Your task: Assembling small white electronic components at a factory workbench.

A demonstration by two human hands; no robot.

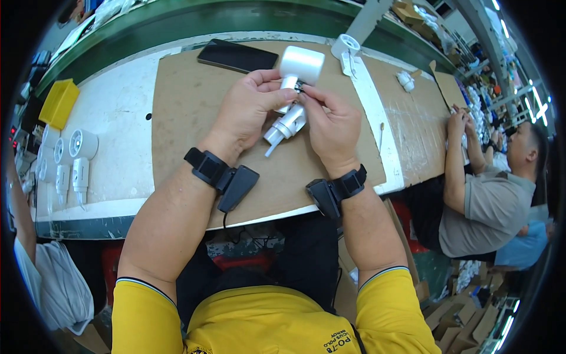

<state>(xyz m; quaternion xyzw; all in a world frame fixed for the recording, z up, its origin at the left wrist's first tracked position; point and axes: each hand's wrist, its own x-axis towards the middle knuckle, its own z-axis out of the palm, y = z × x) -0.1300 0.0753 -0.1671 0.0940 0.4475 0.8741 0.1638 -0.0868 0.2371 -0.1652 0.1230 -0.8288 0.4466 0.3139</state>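
A white hair-dryer-shaped device (302, 64) with a cylindrical head stands up from between my hands over the brown board. My left hand (250, 106) is closed, its thumb and fingers gripping the device's white neck. My right hand (335, 124) is closed in a pinch at small dark parts, perhaps wires, beside that neck; its fingertips partly hide them. Below the fingers, a white handle piece (286, 127) slants down to the left, with a thin white strip sticking out of its lower end. Whether this piece is joined to the neck is hidden.
A black phone (237, 55) lies beyond my left hand. Another white device (346, 46) stands at the back right. Several similar ones (82, 144) stand at the left near a yellow bin (59, 103). A co-worker (492, 200) sits at the right; another person's arm shows far left.
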